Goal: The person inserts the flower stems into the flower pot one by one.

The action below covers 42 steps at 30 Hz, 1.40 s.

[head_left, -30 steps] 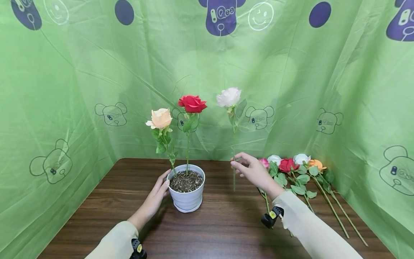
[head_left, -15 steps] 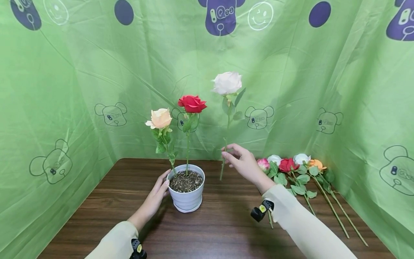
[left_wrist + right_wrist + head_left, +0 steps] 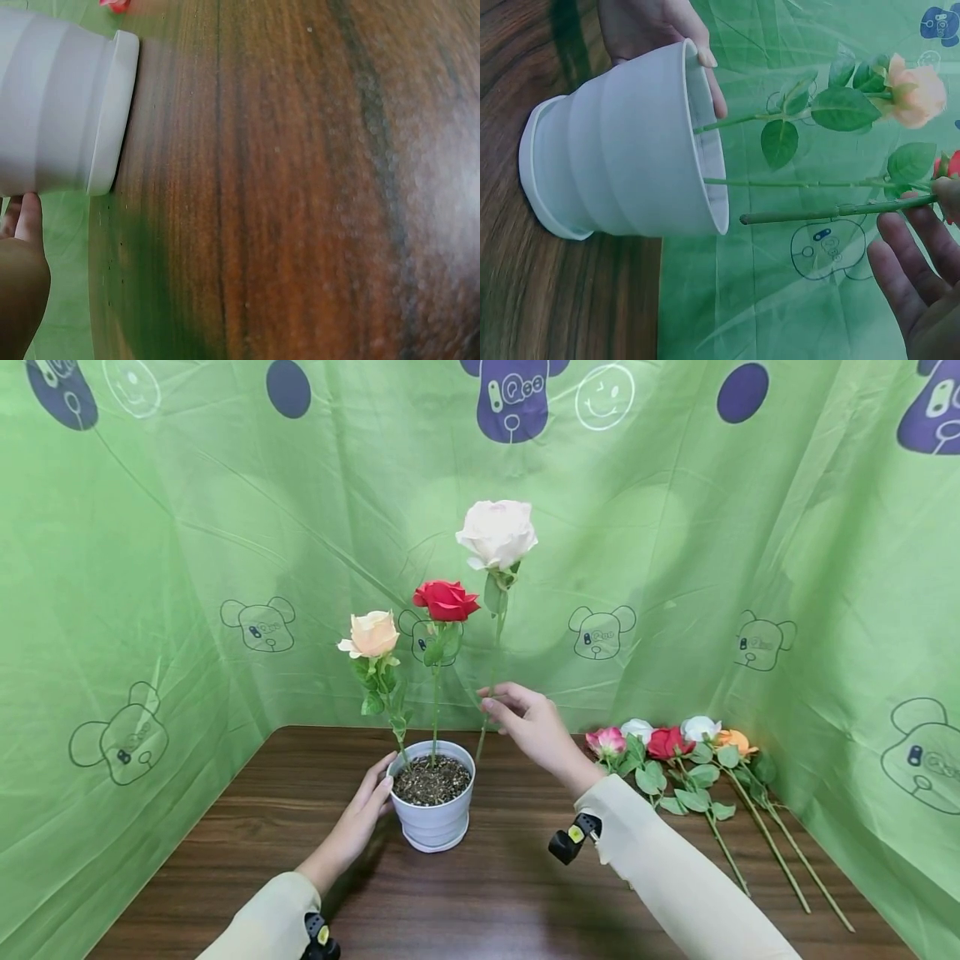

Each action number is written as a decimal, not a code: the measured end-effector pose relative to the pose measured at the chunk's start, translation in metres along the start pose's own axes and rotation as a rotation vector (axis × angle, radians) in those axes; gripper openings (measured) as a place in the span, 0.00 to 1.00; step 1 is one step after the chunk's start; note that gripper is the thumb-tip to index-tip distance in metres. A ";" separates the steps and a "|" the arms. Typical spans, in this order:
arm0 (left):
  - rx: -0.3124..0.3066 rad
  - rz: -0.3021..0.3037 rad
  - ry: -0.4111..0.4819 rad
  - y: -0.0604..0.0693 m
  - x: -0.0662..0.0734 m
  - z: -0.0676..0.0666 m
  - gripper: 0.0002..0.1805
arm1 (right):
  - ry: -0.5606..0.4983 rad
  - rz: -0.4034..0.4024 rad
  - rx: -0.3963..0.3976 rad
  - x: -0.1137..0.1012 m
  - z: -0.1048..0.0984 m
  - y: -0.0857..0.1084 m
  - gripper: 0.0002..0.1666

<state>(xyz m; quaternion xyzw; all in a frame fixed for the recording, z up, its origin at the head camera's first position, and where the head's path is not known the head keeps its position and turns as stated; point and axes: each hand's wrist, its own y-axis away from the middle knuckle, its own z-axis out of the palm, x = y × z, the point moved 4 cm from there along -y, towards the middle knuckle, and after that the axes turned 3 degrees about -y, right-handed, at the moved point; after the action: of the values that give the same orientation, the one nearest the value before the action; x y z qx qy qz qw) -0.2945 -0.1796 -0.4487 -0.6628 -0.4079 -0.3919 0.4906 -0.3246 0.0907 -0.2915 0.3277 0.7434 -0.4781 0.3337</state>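
Observation:
In the head view my right hand (image 3: 534, 725) pinches the stem of a white rose (image 3: 497, 535) between thumb and fingers. The stem's cut end (image 3: 747, 219) hangs just above the rim, apart from it, in the right wrist view. My left hand (image 3: 360, 814) rests against the left side of a white flower pot (image 3: 435, 818), fingers and thumb laid at its rim. Dark soil (image 3: 431, 783) fills the pot. A peach rose (image 3: 371, 635) and a red rose (image 3: 446, 602) stand in it, the peach one leaning left.
On the right of the wooden table (image 3: 315, 768) lie several loose roses: a pink one (image 3: 606, 741), a red one (image 3: 669, 742), white ones and an orange one (image 3: 735, 741). Green printed cloth (image 3: 337, 527) surrounds the table at the back and sides.
My right hand has carried the white rose leftward and upward, from beside the loose roses to near the pot's right rim. The left hand and the pot have stayed in place.

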 end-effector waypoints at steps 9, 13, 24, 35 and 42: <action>-0.002 0.009 -0.005 0.000 0.001 0.000 0.27 | 0.033 -0.003 -0.014 0.003 0.021 -0.008 0.13; -0.003 0.022 -0.012 -0.001 0.002 0.000 0.27 | 0.059 0.007 -0.025 0.008 0.028 -0.009 0.13; 0.003 -0.003 -0.005 0.001 0.001 0.001 0.28 | 0.057 0.069 -0.050 0.026 0.042 -0.011 0.13; 0.002 0.009 -0.007 0.000 0.001 0.001 0.27 | 0.113 0.060 -0.061 0.036 0.050 -0.015 0.14; -0.003 0.021 0.011 0.001 0.003 0.001 0.27 | 0.207 0.013 -0.071 0.040 0.056 -0.014 0.12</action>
<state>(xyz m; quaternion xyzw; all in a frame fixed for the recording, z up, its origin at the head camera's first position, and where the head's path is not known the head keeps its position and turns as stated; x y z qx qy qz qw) -0.2924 -0.1783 -0.4465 -0.6656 -0.3975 -0.3909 0.4961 -0.3481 0.0406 -0.3346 0.3680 0.7882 -0.4131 0.2694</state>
